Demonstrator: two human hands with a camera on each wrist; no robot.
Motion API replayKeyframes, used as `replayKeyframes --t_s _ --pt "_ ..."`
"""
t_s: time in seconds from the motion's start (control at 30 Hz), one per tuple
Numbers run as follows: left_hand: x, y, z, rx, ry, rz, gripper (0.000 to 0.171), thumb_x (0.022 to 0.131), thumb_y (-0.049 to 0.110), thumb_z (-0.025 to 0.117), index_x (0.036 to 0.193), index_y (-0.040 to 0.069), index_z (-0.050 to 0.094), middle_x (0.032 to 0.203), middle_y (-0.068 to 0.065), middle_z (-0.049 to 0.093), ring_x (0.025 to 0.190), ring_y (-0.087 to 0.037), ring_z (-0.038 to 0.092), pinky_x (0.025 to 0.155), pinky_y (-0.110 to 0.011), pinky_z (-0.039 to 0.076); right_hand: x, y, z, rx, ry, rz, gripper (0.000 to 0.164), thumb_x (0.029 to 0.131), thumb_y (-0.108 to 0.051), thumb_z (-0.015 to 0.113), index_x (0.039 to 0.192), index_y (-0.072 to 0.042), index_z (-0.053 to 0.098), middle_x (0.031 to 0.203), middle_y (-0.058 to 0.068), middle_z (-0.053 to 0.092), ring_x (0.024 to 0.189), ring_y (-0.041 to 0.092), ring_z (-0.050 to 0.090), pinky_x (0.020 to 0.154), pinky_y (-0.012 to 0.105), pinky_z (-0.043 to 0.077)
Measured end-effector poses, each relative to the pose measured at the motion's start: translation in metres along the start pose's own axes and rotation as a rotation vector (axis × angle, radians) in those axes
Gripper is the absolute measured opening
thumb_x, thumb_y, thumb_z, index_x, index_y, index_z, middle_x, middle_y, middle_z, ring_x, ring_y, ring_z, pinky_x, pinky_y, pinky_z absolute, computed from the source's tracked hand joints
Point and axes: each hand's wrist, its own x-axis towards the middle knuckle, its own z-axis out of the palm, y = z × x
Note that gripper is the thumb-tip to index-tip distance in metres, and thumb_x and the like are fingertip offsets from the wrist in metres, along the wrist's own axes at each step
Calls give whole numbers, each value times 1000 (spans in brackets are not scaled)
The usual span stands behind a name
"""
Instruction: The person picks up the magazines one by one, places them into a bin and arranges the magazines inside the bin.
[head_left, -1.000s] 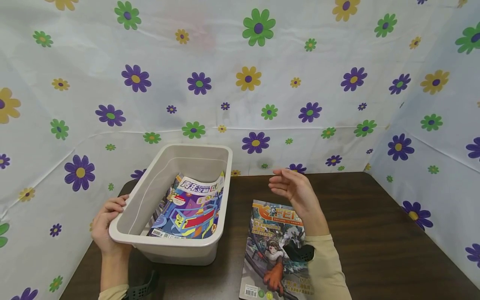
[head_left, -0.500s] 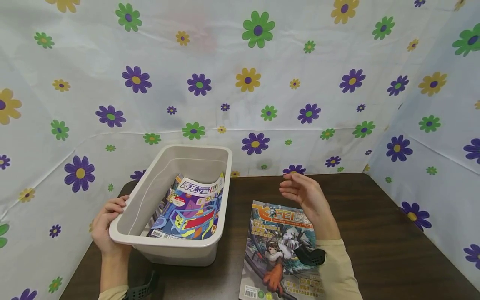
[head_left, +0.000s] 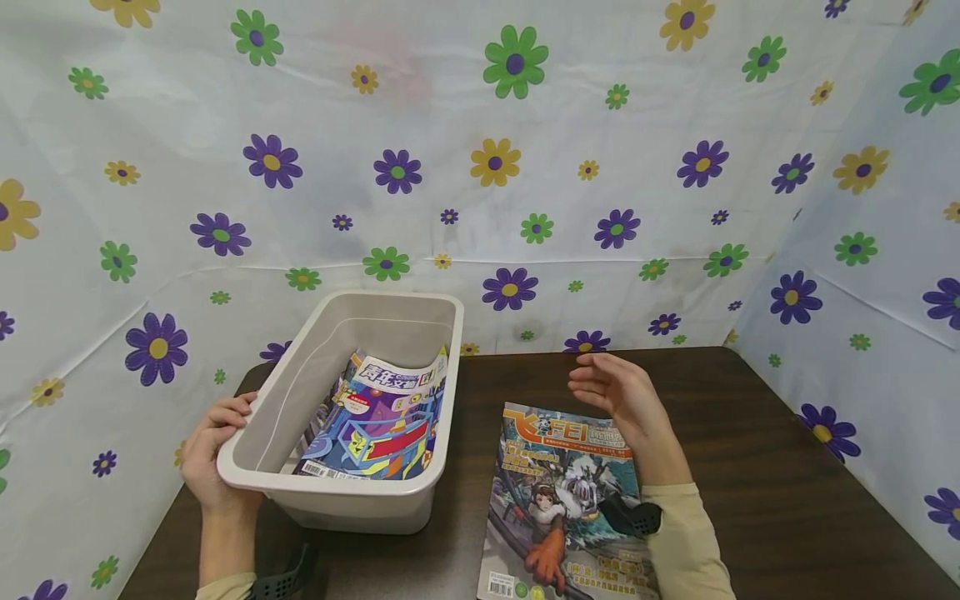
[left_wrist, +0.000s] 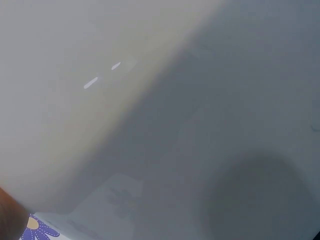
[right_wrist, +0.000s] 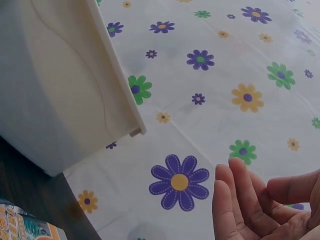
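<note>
A light grey plastic bin point(head_left: 345, 502) stands on the table at the left in the head view. My left hand point(head_left: 217, 450) grips its left rim, fingers bent at the edge; the left wrist view shows mostly the bin's pale outer wall point(left_wrist: 75, 60). Inside the bin lie several magazines, the top one point(head_left: 382, 417) purple and blue with a white title band. To the right of the bin, another magazine point(head_left: 555, 517) with an orange title lies face up. Over its upper right corner hovers my right hand point(head_left: 626, 400), fingers loosely bent and holding nothing.
A dark brown wooden table point(head_left: 772, 483) extends to the right. Behind it and along the sides hangs a white sheet with flower prints point(head_left: 525, 192). Black wrist straps point(head_left: 633, 517) sit at both sleeves.
My right hand has moved a little to the right, away from the bin, uncovering more of the orange-titled magazine. The left hand and the bin have stayed in place.
</note>
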Motion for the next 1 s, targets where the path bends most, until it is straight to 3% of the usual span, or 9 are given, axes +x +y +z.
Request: replayKeyframes --t_s 0.43,1.0 --pt "0 0 -1 0 -1 -2 29 88 -4 40 66 -12 57 81 -14 66 97 -30 65 94 -35 49 -4 0 -17 -69 48 23 29 111 -17 48 101 -14 75 92 2 77 85 16 76 80 29 60" --pt "0 0 0 -10 2 -1 30 89 -3 39 66 -12 57 81 -15 66 96 -30 66 94 -35 50 -6 0 -38 -69 98 55 28 112 -16 46 104 -13 72 93 2 77 86 16 76 81 30 60"
